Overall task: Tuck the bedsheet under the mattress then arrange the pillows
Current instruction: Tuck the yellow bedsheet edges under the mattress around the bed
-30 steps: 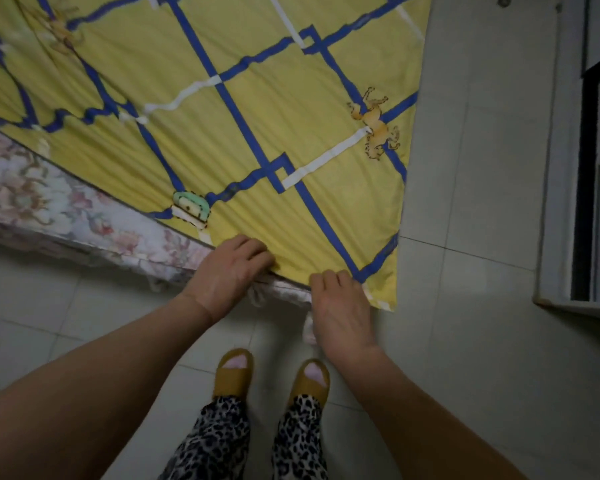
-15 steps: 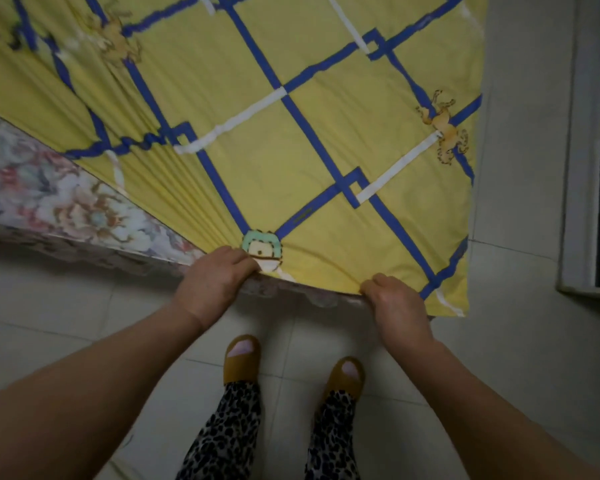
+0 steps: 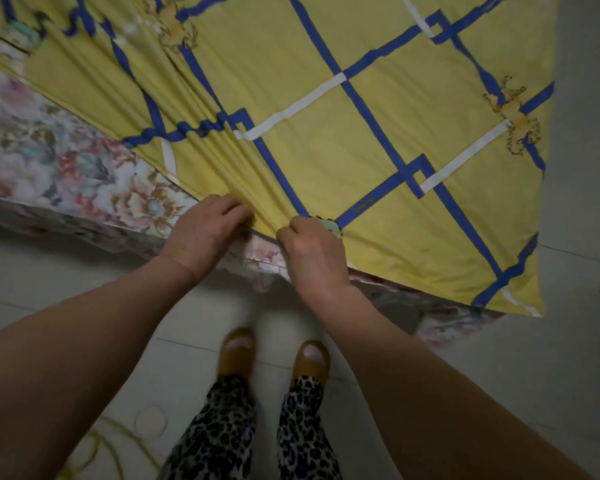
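Left hand [image 3: 208, 233] and right hand [image 3: 312, 251] are set close together at the near edge of the sheet [image 3: 361, 133]. Fingers of both are curled, and the sheet hem is pinched by each; fabric is gathered into pleats fanning up-left from the left hand. Both forearms are extended forward, wrists slightly bent down. The yellow sheet, blue-and-white grid print, is spread over the mattress [image 3: 66, 161]; its floral top is exposed at left, and its side shows below the hands. The sheet's right corner is hung past the mattress edge, untucked. Pale tiled floor [image 3: 551, 375] underneath. Feet in brown slippers [image 3: 238, 351] are planted just short of the bed.
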